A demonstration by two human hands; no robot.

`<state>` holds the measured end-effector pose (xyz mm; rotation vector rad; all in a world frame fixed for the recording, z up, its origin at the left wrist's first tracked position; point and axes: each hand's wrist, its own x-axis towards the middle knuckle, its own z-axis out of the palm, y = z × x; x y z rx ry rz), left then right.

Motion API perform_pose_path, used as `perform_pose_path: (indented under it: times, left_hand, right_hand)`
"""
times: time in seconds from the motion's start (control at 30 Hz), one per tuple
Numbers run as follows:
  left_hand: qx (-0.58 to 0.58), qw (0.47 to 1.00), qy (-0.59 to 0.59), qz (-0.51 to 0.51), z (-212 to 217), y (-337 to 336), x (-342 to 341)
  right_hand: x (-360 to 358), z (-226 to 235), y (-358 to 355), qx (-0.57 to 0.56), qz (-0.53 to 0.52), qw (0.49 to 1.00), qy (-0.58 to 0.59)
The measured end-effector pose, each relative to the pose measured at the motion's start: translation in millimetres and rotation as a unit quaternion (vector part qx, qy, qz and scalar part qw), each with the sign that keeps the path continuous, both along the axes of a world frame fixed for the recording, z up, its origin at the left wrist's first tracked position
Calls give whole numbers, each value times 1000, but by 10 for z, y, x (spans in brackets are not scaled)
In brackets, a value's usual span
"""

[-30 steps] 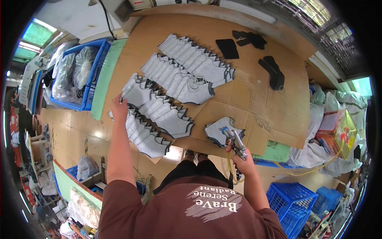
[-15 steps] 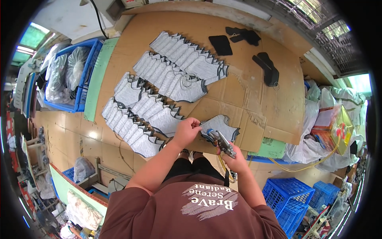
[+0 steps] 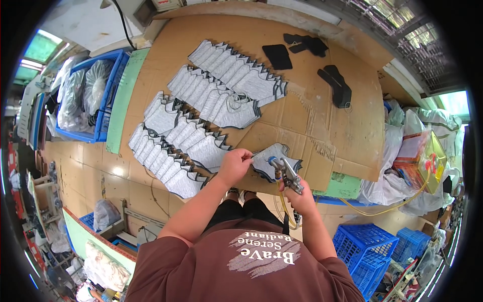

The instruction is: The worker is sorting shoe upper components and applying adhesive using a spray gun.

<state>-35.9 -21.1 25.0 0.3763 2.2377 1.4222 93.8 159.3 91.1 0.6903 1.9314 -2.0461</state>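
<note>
My right hand [image 3: 301, 197] is wrapped round a metal spray gun [image 3: 288, 177] with a blue fitting at its front. A yellow hose runs down from the gun. The gun hangs over a grey fabric piece [image 3: 269, 157] with dark edging, lying alone near the front edge of the cardboard, and partly covers it. At that piece's left corner is my left hand [image 3: 235, 165], thumb and fingers pinched together; whether they grip its edge is not clear. Left of it, overlapping rows of similar grey fabric pieces [image 3: 198, 143] fan out across the cardboard.
Brown cardboard [image 3: 297, 118] covers the table. Black cut pieces [image 3: 336, 86] lie at the far right, and a loop of pale string [image 3: 239, 102] rests on one row. A blue crate [image 3: 103, 113] with plastic bags stands at left. Blue crates [image 3: 365, 246] stand low at right.
My right hand and the spray gun have shifted slightly to the right, and the gun's tilt has changed. My left hand stays almost in place by the fabric piece's corner.
</note>
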Motion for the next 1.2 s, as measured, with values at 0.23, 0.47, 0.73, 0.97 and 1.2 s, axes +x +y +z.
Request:
perform_pose_path:
  times: [0.23, 0.47, 0.73, 0.97, 1.2]
  left_hand:
    - [4, 1000, 26, -6, -21, -5, -23]
    - [-6, 999, 2, 41, 19, -209, -115]
    - [-42, 944, 11, 327, 122, -1750, -1114]
    - [-219, 914, 231, 250, 102, -1977, -1355]
    - [-59, 997, -35, -35, 284, -219, -84]
  right_hand:
    - [47, -81, 123, -2, -50, 999, 2]
    - [63, -50, 88, 10, -52, 998, 32]
    - [114, -59, 109, -12, -23, 999, 42]
    - [31, 57, 47, -16, 27, 999, 13]
    - [26, 26, 29, 29, 58, 998, 16]
